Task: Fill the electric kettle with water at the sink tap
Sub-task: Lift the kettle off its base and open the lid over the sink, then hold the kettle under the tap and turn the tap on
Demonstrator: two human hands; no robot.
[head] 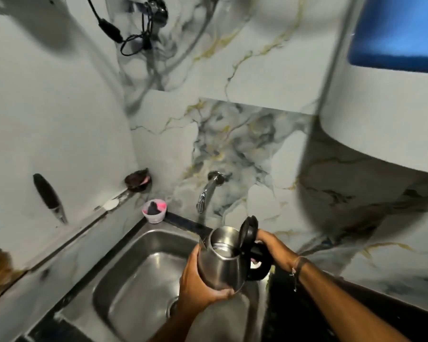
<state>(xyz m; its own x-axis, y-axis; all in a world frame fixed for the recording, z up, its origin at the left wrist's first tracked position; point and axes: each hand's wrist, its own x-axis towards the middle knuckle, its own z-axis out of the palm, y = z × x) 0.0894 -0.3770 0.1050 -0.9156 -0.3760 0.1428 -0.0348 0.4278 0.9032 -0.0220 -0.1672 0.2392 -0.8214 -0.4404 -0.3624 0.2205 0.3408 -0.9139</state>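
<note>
Kettle (220,262) held over right side of sink (134,267), lid (248,229) flipped open, mouth up, below and right of tap (205,193). Your left hand (198,285) cups steel body from below, grip wrapped tight; right hand (272,248) clamped on black handle (260,260). Steel stiff, smooth, likely slippery when wet; gets heavier as it fills, so let handle carry load. No water stream visible, though blur may hide it. Pink cup (155,210) on worktop edge left of tap, clear of path.
</note>
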